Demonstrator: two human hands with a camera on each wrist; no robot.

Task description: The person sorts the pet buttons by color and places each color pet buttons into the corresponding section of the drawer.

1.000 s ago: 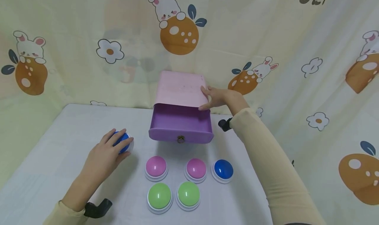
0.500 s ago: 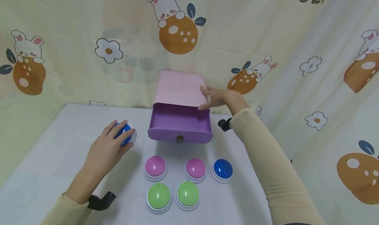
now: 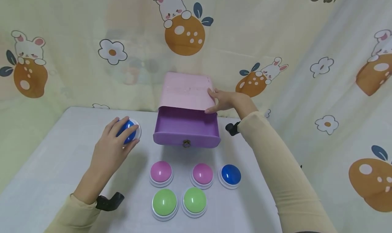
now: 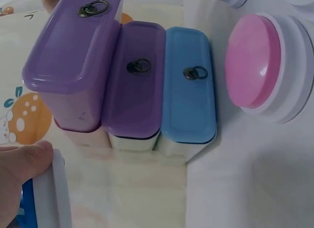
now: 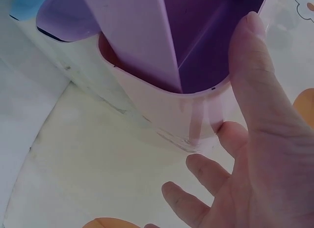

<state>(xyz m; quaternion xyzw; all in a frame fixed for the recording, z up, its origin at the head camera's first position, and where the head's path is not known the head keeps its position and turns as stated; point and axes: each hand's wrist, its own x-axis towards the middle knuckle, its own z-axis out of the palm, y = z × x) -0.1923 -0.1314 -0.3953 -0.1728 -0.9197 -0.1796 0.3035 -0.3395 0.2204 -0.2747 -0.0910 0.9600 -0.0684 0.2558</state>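
Observation:
In the head view my left hand (image 3: 107,151) grips a blue dome push button (image 3: 130,137) with a white base, held above the table left of the cabinet. Its thumb (image 4: 30,161) presses the white base in the left wrist view. A small pink cabinet (image 3: 186,90) stands at the back with its purple top drawer (image 3: 186,139) pulled out. The part of the drawer I can see holds nothing. My right hand (image 3: 225,101) rests on the cabinet's right top edge, its thumb at the front edge and its fingers loosely spread in the right wrist view.
Below the top drawer are a second purple drawer (image 4: 135,90) and a blue drawer (image 4: 189,100), both closed. On the white table (image 3: 76,130) stand pink buttons (image 3: 161,171), green buttons (image 3: 164,203) and another blue button (image 3: 231,175). A patterned curtain (image 3: 137,79) hangs behind.
My left hand has moved up and slightly right in the head view, carrying the blue button farther back and tilting it. The right hand and the drawer stay as they were.

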